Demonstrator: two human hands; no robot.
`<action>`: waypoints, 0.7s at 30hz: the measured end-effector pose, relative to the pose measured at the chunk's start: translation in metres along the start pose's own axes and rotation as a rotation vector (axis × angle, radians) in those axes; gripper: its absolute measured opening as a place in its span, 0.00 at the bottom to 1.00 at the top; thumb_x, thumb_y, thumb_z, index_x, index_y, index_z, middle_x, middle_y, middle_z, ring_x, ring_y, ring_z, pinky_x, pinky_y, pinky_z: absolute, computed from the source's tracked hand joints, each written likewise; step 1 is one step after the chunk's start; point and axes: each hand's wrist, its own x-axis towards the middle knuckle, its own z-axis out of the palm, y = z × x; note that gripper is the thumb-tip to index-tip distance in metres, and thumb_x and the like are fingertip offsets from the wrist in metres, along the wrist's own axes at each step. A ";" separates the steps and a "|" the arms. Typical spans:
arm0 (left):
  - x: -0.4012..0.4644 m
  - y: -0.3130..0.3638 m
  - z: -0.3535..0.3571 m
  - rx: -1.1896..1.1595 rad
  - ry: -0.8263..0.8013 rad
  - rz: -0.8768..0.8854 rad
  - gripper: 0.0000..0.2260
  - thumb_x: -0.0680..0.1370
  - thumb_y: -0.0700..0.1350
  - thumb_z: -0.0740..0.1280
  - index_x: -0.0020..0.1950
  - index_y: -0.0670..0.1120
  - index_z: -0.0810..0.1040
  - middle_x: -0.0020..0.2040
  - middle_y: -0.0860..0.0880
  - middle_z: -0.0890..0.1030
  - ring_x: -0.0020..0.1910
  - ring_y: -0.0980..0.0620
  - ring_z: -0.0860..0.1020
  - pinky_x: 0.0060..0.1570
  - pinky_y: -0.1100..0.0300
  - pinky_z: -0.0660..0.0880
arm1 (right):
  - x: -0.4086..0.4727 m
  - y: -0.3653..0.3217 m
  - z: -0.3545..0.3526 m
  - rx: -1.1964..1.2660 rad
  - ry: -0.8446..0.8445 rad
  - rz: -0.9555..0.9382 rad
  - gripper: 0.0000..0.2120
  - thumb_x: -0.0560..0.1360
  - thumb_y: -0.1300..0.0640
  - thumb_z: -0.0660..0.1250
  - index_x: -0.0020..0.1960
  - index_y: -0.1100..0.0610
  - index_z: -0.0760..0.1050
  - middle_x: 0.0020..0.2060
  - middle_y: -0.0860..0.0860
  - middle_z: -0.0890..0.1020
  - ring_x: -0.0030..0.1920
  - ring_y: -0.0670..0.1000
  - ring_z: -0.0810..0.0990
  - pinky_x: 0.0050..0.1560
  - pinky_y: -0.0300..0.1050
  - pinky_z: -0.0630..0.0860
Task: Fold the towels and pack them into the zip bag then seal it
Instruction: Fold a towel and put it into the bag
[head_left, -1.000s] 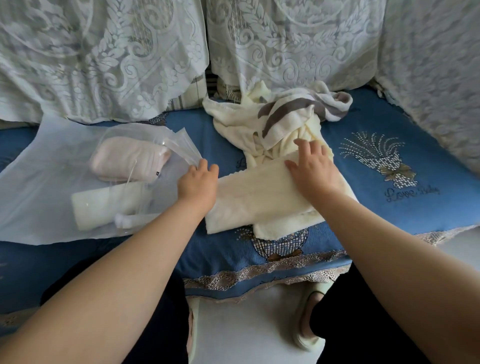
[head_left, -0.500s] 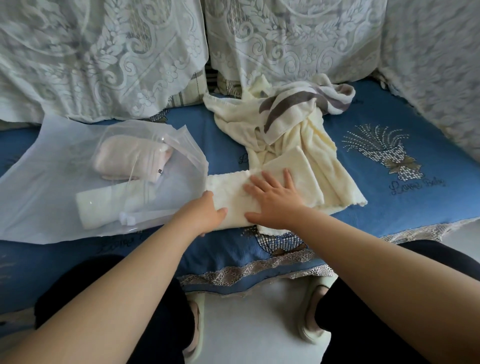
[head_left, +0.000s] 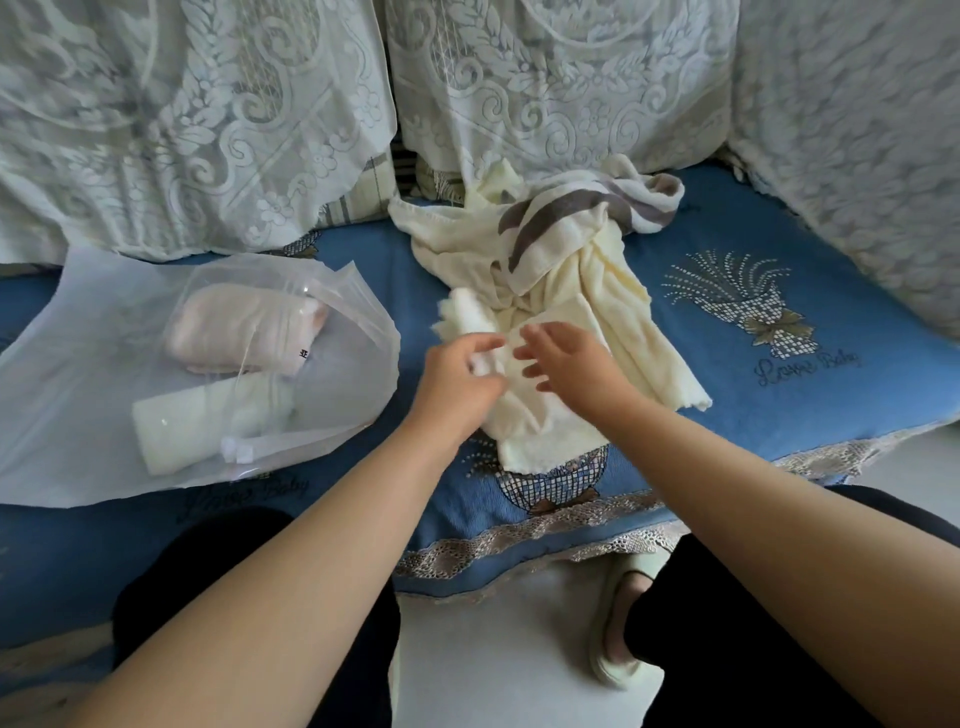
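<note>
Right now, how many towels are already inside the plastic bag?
2: a pink folded towel at the back of the zip bag, and a white rolled towel in front of it. More may hide underneath.

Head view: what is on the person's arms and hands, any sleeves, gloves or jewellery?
Both forearms are bare to the frame edge, no sleeves showing. The left hand and right hand wear no gloves; no rings, watch or bracelet are visible.

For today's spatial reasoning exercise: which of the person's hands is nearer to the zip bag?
Left. The left hand grips the cream towel just beside the zip bag and its open mouth. The right hand is farther over, on the towel's far side from the bag.
</note>
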 end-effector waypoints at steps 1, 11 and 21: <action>-0.005 0.009 0.010 -0.050 -0.082 0.036 0.17 0.72 0.40 0.67 0.55 0.59 0.77 0.54 0.54 0.78 0.41 0.64 0.77 0.33 0.75 0.70 | 0.001 -0.002 -0.008 0.196 -0.048 0.102 0.21 0.79 0.40 0.56 0.52 0.57 0.77 0.48 0.55 0.84 0.43 0.50 0.84 0.44 0.47 0.81; -0.004 0.007 0.048 -0.268 -0.029 -0.020 0.15 0.76 0.38 0.62 0.60 0.53 0.70 0.58 0.56 0.74 0.49 0.54 0.81 0.48 0.55 0.80 | 0.018 0.021 -0.026 -0.006 0.146 0.225 0.12 0.79 0.49 0.60 0.58 0.53 0.74 0.44 0.49 0.80 0.38 0.49 0.77 0.33 0.39 0.73; 0.023 -0.022 0.044 -0.425 -0.136 -0.466 0.20 0.75 0.44 0.70 0.64 0.40 0.71 0.55 0.42 0.80 0.45 0.47 0.81 0.33 0.57 0.79 | 0.024 0.027 -0.040 -0.482 0.286 0.257 0.31 0.78 0.37 0.50 0.64 0.62 0.69 0.55 0.58 0.76 0.56 0.60 0.75 0.49 0.51 0.69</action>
